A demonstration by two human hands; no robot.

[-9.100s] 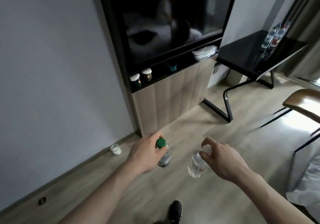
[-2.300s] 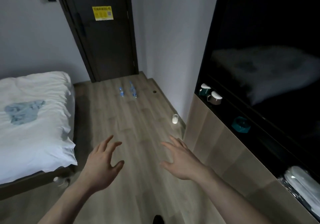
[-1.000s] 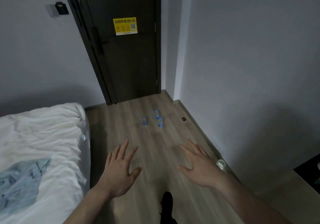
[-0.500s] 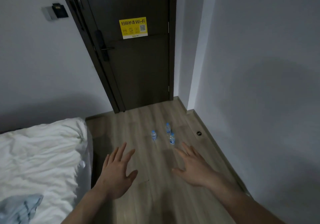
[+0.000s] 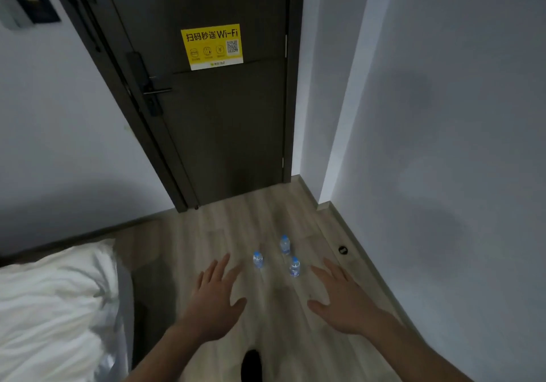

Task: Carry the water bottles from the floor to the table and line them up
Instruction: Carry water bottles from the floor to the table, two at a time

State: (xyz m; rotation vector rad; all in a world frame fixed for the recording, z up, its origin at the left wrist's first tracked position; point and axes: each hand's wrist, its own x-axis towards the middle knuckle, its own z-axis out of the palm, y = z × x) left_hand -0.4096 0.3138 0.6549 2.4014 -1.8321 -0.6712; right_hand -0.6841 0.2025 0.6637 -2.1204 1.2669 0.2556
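Three small water bottles with blue caps stand upright on the wooden floor [image 5: 266, 308] in front of the dark door [image 5: 224, 121]: the left bottle [image 5: 258, 259], the far bottle [image 5: 284, 244] nearest the door, and the right bottle [image 5: 294, 267] closest to the camera. They stand near one another without touching, forming a loose triangle. Both hands are held out above the floor on the near side of the bottles, palms down, touching nothing. The left hand [image 5: 215, 296] has its fingers spread and straight, its fingertips just left of the left bottle. The right hand [image 5: 339, 302] is likewise spread, fingers pointing toward the right bottle. A yellow Wi-Fi sign [image 5: 211, 46] is stuck on the door. A bed with white bedding [image 5: 53, 308] fills the lower left, and a small dark round fitting [image 5: 342, 250] sits on the floor by the right wall
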